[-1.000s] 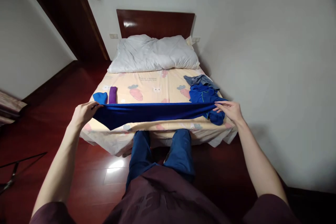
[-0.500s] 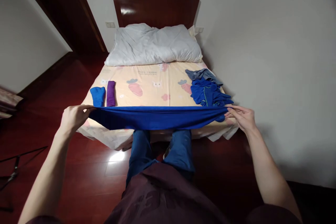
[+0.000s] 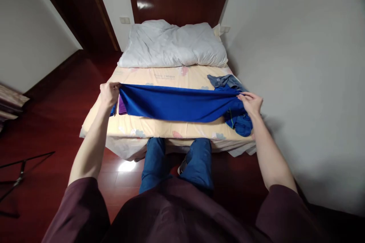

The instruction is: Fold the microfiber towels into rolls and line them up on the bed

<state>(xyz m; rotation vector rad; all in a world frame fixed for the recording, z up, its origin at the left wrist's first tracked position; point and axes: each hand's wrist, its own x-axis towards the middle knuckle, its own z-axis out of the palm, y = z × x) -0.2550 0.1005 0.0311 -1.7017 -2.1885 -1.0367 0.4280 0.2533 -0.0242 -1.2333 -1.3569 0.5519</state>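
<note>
A long piece of blue cloth (image 3: 176, 102) is stretched sideways over the bed; what kind of garment it is, I cannot tell. My left hand (image 3: 110, 93) is closed on its upper left corner. At the other end, my right hand (image 3: 251, 102) pinches the right corner, above a crumpled heap of blue clothes (image 3: 241, 121). A grey garment (image 3: 224, 80) lies at the back of that heap. Partly hidden by the cloth and my left hand are a folded purple cloth (image 3: 122, 107) and a folded blue cloth (image 3: 113, 110).
Under the clothes is a bed with a cream patterned sheet (image 3: 159, 127). A white quilt (image 3: 176, 47) lies bunched against the dark wooden headboard (image 3: 182, 2). White wall (image 3: 299, 64) runs along the right. A black metal stand (image 3: 20, 176) is on the floor at left.
Both hands have moved forward over the bed and closer together, carrying the blue cloth away from my legs. It now covers part of the folded cloths and the heap.
</note>
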